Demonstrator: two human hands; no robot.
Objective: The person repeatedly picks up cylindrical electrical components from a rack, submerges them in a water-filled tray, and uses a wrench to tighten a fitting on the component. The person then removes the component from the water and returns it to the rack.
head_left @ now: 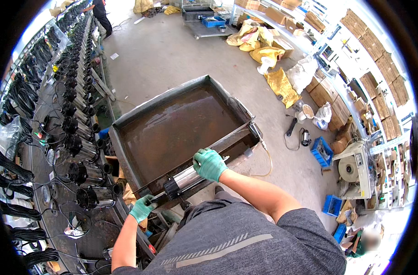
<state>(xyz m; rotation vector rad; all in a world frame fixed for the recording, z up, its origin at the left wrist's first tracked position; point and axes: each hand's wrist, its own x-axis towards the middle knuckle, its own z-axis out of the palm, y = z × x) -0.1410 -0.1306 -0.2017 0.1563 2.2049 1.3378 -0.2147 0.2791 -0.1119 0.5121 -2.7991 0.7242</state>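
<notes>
Toward 6 o'clock, the right hand (pixel 210 165) hides part of the steel cylinder (pixel 187 178); the lower edge crops the grey shirt (pixel 250 229). At 11 o'clock, a co-worker (pixel 102 17) is cut off by the upper edge. At 4 o'clock, a second person (pixel 357 246) is partly blurred.

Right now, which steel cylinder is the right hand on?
The steel cylinder at the tray's near edge, black end toward the left hand; similar units line the bench at left.

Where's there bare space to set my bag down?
The floor beyond the tank has a bare patch, bordered by the bench on the left and yellow sacks on the right. Crowded: the bench, packed with metal units and cables, and the tank's near edge, where the right hand holds a steel cylinder.
</notes>
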